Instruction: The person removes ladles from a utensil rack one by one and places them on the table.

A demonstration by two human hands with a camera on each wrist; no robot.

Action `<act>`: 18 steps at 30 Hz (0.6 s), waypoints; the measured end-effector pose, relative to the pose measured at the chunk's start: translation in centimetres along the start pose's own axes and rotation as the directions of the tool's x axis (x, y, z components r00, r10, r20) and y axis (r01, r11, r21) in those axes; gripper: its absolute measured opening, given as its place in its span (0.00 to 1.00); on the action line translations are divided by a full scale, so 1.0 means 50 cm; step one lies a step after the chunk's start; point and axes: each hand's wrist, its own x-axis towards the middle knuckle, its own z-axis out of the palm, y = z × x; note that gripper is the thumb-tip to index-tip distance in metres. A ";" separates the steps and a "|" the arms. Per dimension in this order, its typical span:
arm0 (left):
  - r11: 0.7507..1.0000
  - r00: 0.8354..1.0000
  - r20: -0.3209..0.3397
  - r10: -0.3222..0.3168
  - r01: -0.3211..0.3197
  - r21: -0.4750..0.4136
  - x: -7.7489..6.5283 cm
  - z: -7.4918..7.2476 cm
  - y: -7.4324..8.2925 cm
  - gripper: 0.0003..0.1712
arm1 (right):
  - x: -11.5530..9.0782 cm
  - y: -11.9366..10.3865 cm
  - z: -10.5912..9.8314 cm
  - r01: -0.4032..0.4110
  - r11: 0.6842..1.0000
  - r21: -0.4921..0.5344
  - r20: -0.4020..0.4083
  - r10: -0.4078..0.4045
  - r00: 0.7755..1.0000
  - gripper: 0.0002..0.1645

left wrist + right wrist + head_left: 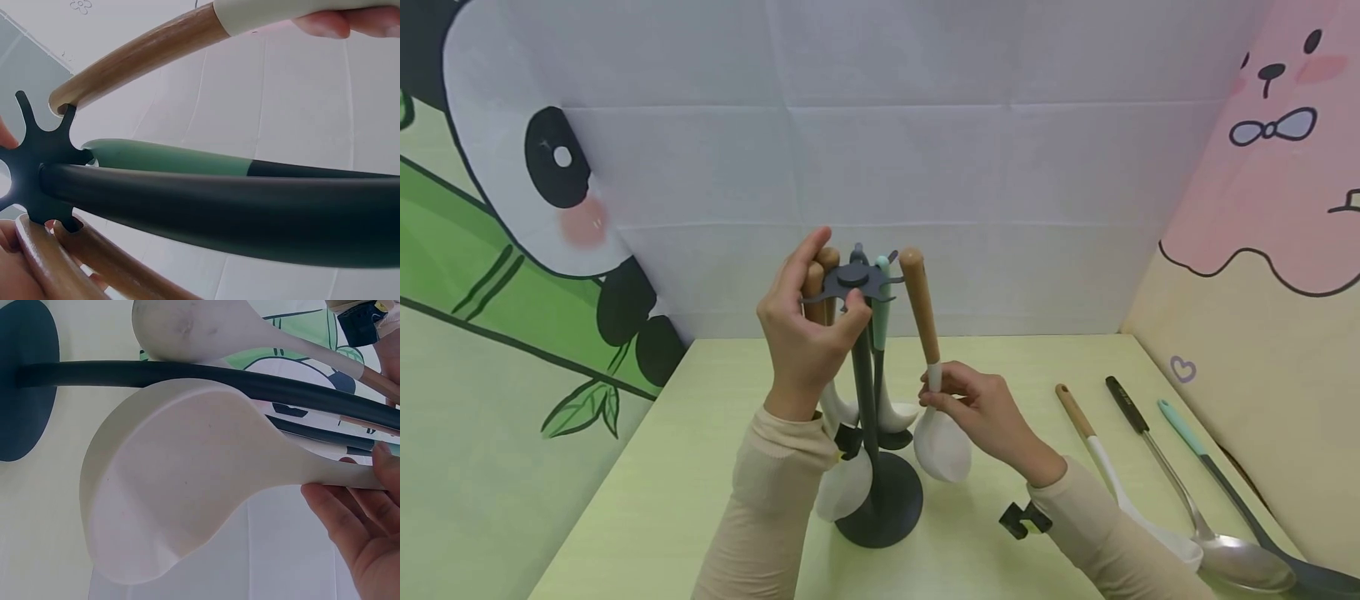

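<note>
A dark utensil stand (865, 392) with a hooked top (854, 278) stands upright. My left hand (808, 329) grips that top, the thumb at its near rim and other fingers behind two wooden handles (119, 262). With thumb and fingers, my right hand (981, 408) pinches the white neck of a wooden-handled ladle (943, 446). Its wooden handle (144, 56) points up, and the tip overlaps one hook in the left wrist view. A green-handled utensil (169, 159) hangs behind the post. Another white ladle (846, 487) hangs at the near left side.
To the right on the table (625, 500) lie a white utensil with a wooden handle (1105, 458), a metal spoon (1247, 558) and a dark utensil with a green handle (1183, 429). A pale cloth (895, 167) hangs behind the table.
</note>
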 end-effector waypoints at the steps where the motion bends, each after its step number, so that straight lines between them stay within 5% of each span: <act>1: 1.000 1.000 -0.001 0.000 0.000 -0.005 0.000 0.000 0.000 0.35 | 0.000 0.001 -0.002 0.005 1.000 -0.002 -0.004 -0.005 1.000 0.10; 18: 0.997 1.000 -0.013 0.005 -0.006 -0.072 -0.001 0.005 -0.004 0.34 | -0.010 0.013 -0.044 -0.043 0.999 0.006 -0.058 0.044 0.997 0.12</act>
